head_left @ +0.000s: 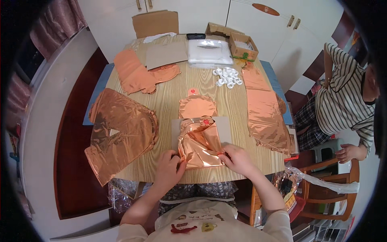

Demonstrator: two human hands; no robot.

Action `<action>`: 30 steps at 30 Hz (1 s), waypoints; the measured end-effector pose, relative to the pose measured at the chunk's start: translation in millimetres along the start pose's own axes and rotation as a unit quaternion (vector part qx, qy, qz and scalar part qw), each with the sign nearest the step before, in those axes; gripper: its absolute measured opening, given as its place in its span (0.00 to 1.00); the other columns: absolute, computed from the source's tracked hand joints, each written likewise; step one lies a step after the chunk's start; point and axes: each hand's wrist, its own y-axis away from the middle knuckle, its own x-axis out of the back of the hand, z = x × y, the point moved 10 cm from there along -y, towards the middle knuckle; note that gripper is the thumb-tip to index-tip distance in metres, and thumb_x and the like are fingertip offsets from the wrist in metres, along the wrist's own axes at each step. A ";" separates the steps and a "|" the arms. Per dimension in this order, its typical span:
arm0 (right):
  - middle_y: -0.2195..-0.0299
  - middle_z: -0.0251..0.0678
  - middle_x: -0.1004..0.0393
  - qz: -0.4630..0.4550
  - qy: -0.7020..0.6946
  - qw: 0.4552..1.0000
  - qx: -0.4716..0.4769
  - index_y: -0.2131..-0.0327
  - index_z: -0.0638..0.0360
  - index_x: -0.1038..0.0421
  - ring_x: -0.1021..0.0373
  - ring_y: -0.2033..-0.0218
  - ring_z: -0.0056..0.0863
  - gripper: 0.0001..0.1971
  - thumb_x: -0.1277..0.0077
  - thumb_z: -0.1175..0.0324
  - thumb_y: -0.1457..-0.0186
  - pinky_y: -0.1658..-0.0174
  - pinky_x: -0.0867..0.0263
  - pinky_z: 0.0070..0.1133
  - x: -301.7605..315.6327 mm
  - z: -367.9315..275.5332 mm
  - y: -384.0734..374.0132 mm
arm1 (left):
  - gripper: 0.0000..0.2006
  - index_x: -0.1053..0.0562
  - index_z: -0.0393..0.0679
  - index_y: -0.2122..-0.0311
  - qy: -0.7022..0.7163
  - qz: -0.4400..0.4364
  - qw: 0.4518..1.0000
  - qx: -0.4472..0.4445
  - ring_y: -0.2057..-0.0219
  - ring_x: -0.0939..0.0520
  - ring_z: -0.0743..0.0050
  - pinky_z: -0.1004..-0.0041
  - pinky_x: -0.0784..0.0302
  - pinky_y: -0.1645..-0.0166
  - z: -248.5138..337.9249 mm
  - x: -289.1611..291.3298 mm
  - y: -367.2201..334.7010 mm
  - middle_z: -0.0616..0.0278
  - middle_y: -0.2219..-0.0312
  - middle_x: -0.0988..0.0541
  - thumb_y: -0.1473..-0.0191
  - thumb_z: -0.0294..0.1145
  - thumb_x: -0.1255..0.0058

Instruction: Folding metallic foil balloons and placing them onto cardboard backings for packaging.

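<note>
A shiny rose-gold foil balloon [199, 141], flat and partly folded, lies in front of me over a grey cardboard sheet [225, 133]. My left hand [169, 167] is closed on its near left corner, thumb and fingers pinching the foil. At the near right corner, my right hand [238, 160] pinches the foil the same way. The far part of the foil [197, 107] lies flat beyond the cardboard, with a small tab [193, 92] at its tip. Creases run across the middle of the foil between my hands.
Flat foil balloons lie at left [117, 129], far left [131, 72] and right [264, 109]. White ribbon rolls [227, 76], clear plastic bags [209, 52], a cardboard box [244, 46] and another grey sheet [166, 54] sit farther back. A person in a striped shirt [342, 97] stands at right beside a wooden chair [328, 181].
</note>
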 end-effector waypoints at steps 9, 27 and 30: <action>0.73 0.40 0.27 0.068 0.102 0.992 -0.017 0.63 0.61 0.32 0.27 0.74 0.40 0.10 0.48 0.67 0.46 0.71 0.29 0.31 2.7 -9.7 -4.6 | 0.09 0.27 0.38 0.73 -0.151 0.023 0.987 -0.054 0.64 0.27 0.53 0.59 0.30 0.58 4.4 -5.2 -2.8 0.54 0.68 0.29 0.53 0.31 0.40; 0.74 0.37 0.29 0.036 0.175 0.983 0.046 0.42 0.58 0.39 0.27 0.77 0.32 0.29 0.47 0.65 0.47 0.75 0.30 0.26 -3.7 -22.0 -7.0 | 0.44 0.37 0.44 0.39 -0.169 -0.184 0.957 -0.147 0.38 0.44 0.30 0.35 0.50 0.38 79.2 -53.9 27.6 0.40 0.40 0.41 0.53 0.68 0.50; 0.73 0.38 0.28 0.035 0.171 0.984 0.047 0.42 0.58 0.38 0.26 0.76 0.33 0.28 0.46 0.66 0.48 0.75 0.29 0.27 -3.8 -20.0 -7.0 | 0.47 0.38 0.51 0.37 -0.181 -0.182 0.957 -0.136 0.41 0.44 0.20 0.28 0.49 0.42 75.2 -56.5 29.7 0.39 0.40 0.43 0.57 0.72 0.48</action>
